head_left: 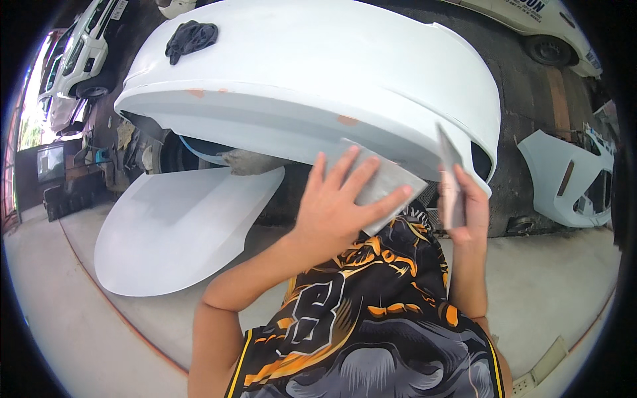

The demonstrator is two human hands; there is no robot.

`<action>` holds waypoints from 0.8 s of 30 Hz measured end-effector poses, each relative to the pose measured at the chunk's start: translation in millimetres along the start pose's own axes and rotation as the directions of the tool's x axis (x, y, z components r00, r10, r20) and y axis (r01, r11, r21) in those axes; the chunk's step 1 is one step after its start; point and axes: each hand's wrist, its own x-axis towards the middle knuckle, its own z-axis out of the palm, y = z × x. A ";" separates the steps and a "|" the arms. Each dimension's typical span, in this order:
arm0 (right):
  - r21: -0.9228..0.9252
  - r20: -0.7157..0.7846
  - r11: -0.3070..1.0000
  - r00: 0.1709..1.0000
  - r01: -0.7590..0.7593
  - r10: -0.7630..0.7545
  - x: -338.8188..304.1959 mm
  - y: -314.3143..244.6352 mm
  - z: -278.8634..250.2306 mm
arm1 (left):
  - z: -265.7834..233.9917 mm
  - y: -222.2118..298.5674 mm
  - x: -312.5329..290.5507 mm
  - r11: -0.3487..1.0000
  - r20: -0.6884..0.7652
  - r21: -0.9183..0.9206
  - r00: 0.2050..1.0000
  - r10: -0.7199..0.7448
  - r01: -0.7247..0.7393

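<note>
My left hand (338, 205) reaches across a thin grey square plate (388, 189), its fingers and thumb spread over the face and seeming to hold it at a tilt. My right hand (472, 209) is closed on a thin, flat grey blade-like piece (451, 179), seen nearly edge-on and blurred by motion; its exact kind is unclear. Just beyond both hands lies a large white bumper (298, 60) with small orange-brown patches (347, 120) along its lower ridge. On its upper left rests a crumpled black cloth (190, 40).
A curved white panel (179, 225) is at the left, near a tyre (174, 156). Another pale bumper (564, 176) stands on the right. Parked vehicles include a white one (83, 53) at far left and another (524, 20) at far right. An orange line (113, 305) crosses the floor.
</note>
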 end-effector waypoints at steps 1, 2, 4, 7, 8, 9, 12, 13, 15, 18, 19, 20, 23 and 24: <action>0.007 0.028 0.999 0.999 0.041 -0.041 -1.4 -7.3 -0.2 | -1.9 -5.6 -1.4 1.000 0.009 0.001 1.000 -0.001 0.001; -0.030 0.122 0.991 0.985 0.129 -0.125 -3.1 -14.4 0.0 | -3.6 -9.7 -1.2 1.000 0.012 -0.004 1.000 -0.013 0.013; -0.257 0.166 0.867 0.903 0.428 -0.396 -5.3 -17.6 3.7 | -4.8 -12.6 3.9 0.999 -0.061 -0.047 0.998 0.007 -0.009; -0.369 0.263 0.735 0.822 0.569 -0.505 -11.0 -3.8 13.8 | 2.0 -3.5 20.8 0.997 -0.048 0.078 0.999 0.019 -0.015; -0.384 0.360 0.613 0.723 0.691 -0.590 -14.5 5.2 18.0 | 4.8 2.0 24.0 0.998 -0.061 0.059 0.997 0.039 -0.035; -0.424 0.318 0.588 0.721 0.689 -0.616 -14.9 6.2 21.3 | 7.0 5.5 25.8 0.999 -0.067 0.022 0.997 0.032 -0.031; -0.435 0.322 0.520 0.667 0.735 -0.672 -16.1 7.1 32.1 | 5.2 8.5 21.4 0.999 -0.010 0.000 0.999 0.051 -0.051; -0.435 0.299 0.503 0.646 0.747 -0.702 -17.9 4.7 35.0 | 1.6 7.3 17.4 0.998 0.018 -0.003 0.998 0.061 -0.061; -0.348 0.187 0.523 0.604 0.778 -0.774 -21.0 -1.1 39.9 | -8.6 4.6 9.5 0.997 0.061 0.023 0.996 0.071 -0.073; -0.100 0.050 0.521 0.527 0.848 -0.848 -24.5 -18.4 42.7 | -23.3 10.3 2.5 0.981 0.004 -0.175 0.997 0.083 -0.081; -0.126 0.018 0.642 0.649 0.756 -0.761 -22.7 -19.5 44.1 | -26.2 14.2 1.7 0.958 -0.037 -0.273 0.996 0.083 -0.090; -0.131 0.063 0.715 0.726 0.687 -0.685 -19.5 -19.5 45.8 | -26.6 18.1 2.2 0.935 -0.068 -0.335 0.993 0.099 -0.116; 0.015 0.179 0.974 0.958 0.225 -0.224 -11.1 -7.8 46.2 | -18.4 26.8 1.5 0.887 -0.132 -0.428 0.983 0.125 -0.170; 0.027 0.211 0.997 0.974 0.072 -0.076 -9.1 -3.1 44.9 | -13.3 26.7 0.1 0.898 -0.125 -0.406 0.984 0.129 -0.170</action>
